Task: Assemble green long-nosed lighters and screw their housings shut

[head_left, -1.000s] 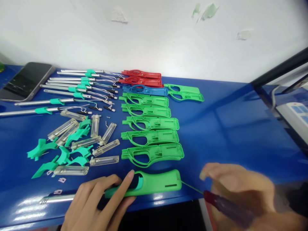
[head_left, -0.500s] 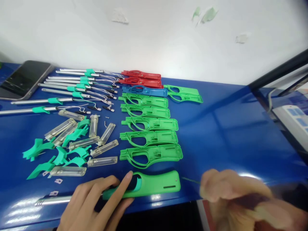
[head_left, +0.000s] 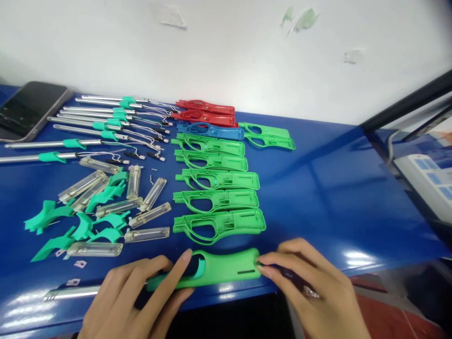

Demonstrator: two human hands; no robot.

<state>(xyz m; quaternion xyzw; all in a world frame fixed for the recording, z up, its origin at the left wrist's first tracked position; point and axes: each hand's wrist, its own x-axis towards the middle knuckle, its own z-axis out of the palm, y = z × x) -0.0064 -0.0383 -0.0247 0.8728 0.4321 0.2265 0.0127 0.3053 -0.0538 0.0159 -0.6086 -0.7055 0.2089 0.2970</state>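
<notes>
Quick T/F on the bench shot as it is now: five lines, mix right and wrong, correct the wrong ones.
1. The left hand grips the green body. True.
2. The right hand is well away from the green body. False: the right hand is at its slotted end.
3. The right hand holds a dark tool. True.
4. The phone lies at the table's right end. False: the phone is at the left.
5. Red shells lie farther from the person than the blue shell. True.
</notes>
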